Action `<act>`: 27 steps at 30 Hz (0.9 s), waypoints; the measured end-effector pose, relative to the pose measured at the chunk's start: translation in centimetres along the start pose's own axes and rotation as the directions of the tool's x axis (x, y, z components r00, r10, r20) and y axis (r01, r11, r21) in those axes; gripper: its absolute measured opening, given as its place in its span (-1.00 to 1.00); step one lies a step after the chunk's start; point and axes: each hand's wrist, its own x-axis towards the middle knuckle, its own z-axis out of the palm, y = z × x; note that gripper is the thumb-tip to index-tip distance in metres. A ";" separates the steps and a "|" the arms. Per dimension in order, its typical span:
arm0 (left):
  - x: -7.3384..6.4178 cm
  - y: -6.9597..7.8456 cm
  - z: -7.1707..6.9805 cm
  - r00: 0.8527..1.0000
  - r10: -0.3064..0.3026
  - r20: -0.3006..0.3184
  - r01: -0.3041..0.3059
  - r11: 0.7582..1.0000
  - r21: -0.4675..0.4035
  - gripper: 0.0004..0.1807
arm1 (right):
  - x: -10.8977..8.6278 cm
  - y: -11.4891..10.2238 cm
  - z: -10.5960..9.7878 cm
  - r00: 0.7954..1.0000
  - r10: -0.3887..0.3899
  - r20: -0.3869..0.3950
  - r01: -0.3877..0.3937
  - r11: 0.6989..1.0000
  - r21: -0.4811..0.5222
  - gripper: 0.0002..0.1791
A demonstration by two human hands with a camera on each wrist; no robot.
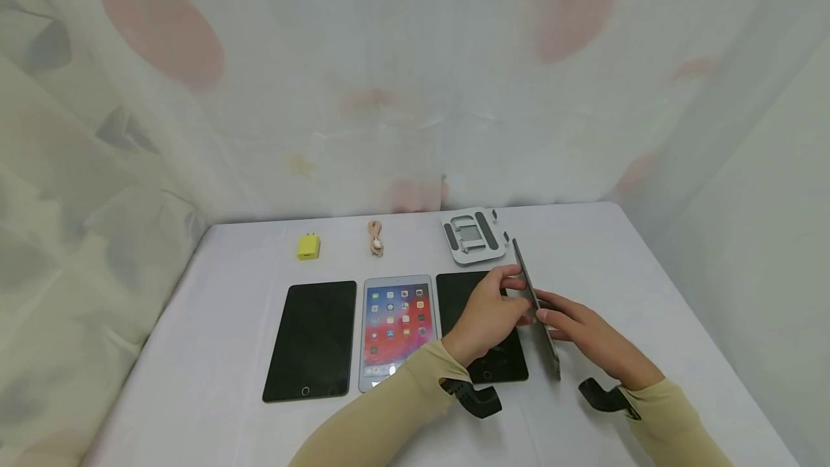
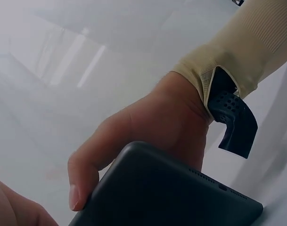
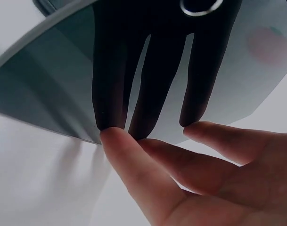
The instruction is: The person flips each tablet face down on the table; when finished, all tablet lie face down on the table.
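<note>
A dark grey tablet (image 1: 552, 360) stands on its long edge on the white table (image 1: 220, 308), held between both hands. My left hand (image 1: 489, 316) grips its upper edge from the left, on the grey back (image 2: 171, 193). On the other side, my right hand (image 1: 583, 334) lays straight fingertips (image 3: 117, 136) against the glass screen (image 3: 49, 94). Its thumb (image 2: 79, 188) hooks over the edge onto the back. In the left wrist view only a sliver of the left hand (image 2: 16, 207) shows. The screen is dark and mirrors the fingers.
Three tablets lie flat in a row: a dark one (image 1: 314, 341), a lit one showing app icons (image 1: 397, 323), and a dark one (image 1: 462, 294) partly under my left arm. Behind them are a yellow charger (image 1: 308, 246), a pink cable (image 1: 375, 238) and a grey stand (image 1: 473, 235).
</note>
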 end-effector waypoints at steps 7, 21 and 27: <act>0.1 -0.1 0.0 1.000 0.024 0.001 -0.024 0.999 0.038 -0.38 | 0.0 0.0 -0.2 1.000 -0.014 0.006 0.014 1.000 0.011 -0.18; 0.1 -0.4 0.2 0.999 0.048 -0.002 -0.048 0.994 0.093 -0.37 | -0.1 0.2 -0.5 1.000 -0.007 -0.004 0.007 0.998 0.062 -0.19; 0.2 -0.6 0.4 0.999 0.043 -0.006 -0.042 0.993 0.106 -0.36 | 0.1 0.3 -0.8 1.000 -0.027 -0.005 0.028 0.998 0.065 -0.22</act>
